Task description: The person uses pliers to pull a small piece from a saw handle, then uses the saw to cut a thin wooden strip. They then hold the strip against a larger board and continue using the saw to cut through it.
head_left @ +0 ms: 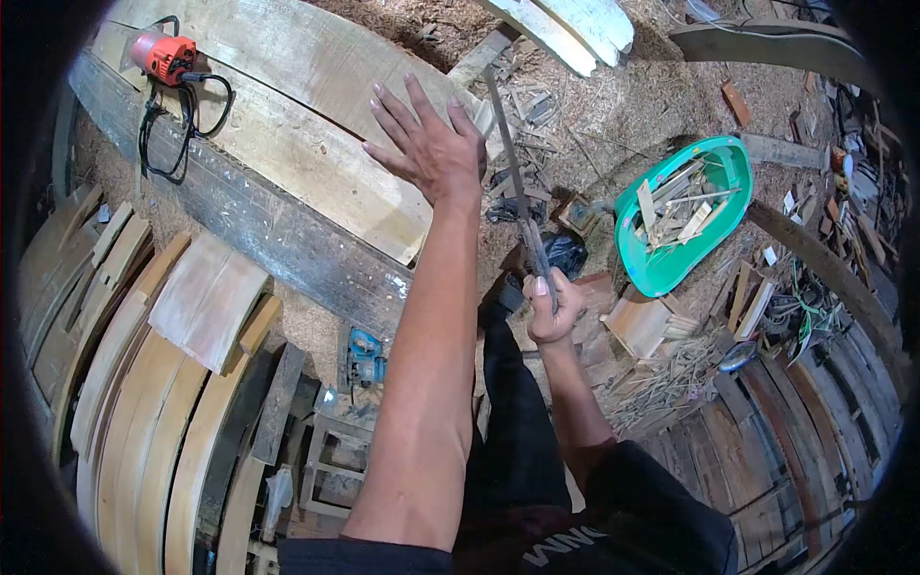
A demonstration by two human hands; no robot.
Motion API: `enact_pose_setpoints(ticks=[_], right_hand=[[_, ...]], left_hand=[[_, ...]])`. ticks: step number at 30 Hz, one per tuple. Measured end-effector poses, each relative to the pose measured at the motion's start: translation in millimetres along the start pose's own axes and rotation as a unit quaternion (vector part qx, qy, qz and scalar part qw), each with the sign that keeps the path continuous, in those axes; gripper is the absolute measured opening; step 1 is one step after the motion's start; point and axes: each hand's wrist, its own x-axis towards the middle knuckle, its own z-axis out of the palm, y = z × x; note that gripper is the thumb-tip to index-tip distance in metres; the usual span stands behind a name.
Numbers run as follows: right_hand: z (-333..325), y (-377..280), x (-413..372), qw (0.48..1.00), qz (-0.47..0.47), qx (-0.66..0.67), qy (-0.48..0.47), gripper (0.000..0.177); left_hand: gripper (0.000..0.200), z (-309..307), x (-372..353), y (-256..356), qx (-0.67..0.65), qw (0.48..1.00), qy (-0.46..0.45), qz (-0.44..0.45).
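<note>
My left hand [431, 144] is spread over the end of a wide pale board [316, 72], with its fingers apart and nothing held. Lower and to the right, my right hand [553, 305] is wrapped round the near end of a long, thin, dark tool [517, 177], perhaps a saw or a bar. That tool points up and away, passing just right of my left hand near the board's end. The pale boards lie side by side on a thick, worn plank [240, 196].
A red power tool [165, 56] with a black cord sits at the upper left. Curved boards [158, 412] stand at the lower left near a blue tool [366, 355]. On the right are a green tub [661, 281] of wood scraps and more offcuts on the shavings.
</note>
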Motion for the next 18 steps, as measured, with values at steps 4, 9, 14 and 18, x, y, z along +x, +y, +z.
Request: enact_pose_setpoints(ticks=[4,9,14,18], right_hand=[[1,9,-7,1.000,-0.010,-0.016,0.009,0.033],[5,5,1,0.999,-0.027,-0.035,0.000,0.029],[15,-6,27,0.999,0.004,-0.039,-0.010,0.024],[10,4,-2,1.000,-0.026,-0.012,0.012,0.022]], left_hand=[[0.063,4,-2,-2,-0.008,1.000,0.016,0.007],[0.063,8,0,-3,-0.002,1.000,0.026,0.009],[0.063,5,-2,-2,-0.014,0.999,0.026,0.014],[0.062,5,3,-1,-0.020,0.999,0.033,0.015]])
